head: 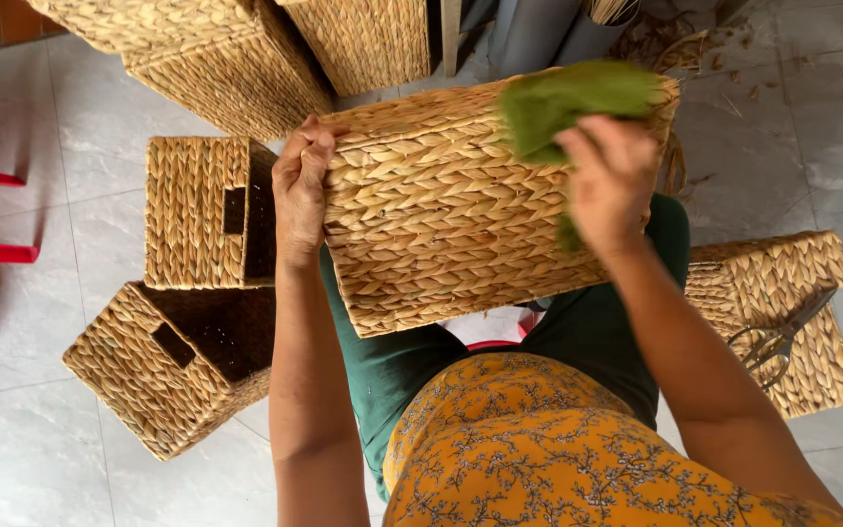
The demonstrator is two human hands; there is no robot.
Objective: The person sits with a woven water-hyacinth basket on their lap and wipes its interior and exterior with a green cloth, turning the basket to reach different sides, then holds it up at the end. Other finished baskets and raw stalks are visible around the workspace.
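Woven basket (pixel 441 210) (long axis sideways) gripped by left hand (pixel 302 190); right hand (pixel 612 181) apparently pinches green cloth (pixel 568 102).

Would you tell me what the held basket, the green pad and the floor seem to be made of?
Basket: dried plant fibre, perhaps water hyacinth or seagrass, from its tan, matte, braided strands. Green pad: probably cloth or a scouring pad; soft, fuzzy and crumpled in the right hand. Floor: likely stone or ceramic tile, pale, mottled, faintly glossy, with grout lines.

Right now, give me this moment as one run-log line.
left hand: grips edge of rectangular woven straw basket | right hand: presses green cloth on it | basket: resting on lap
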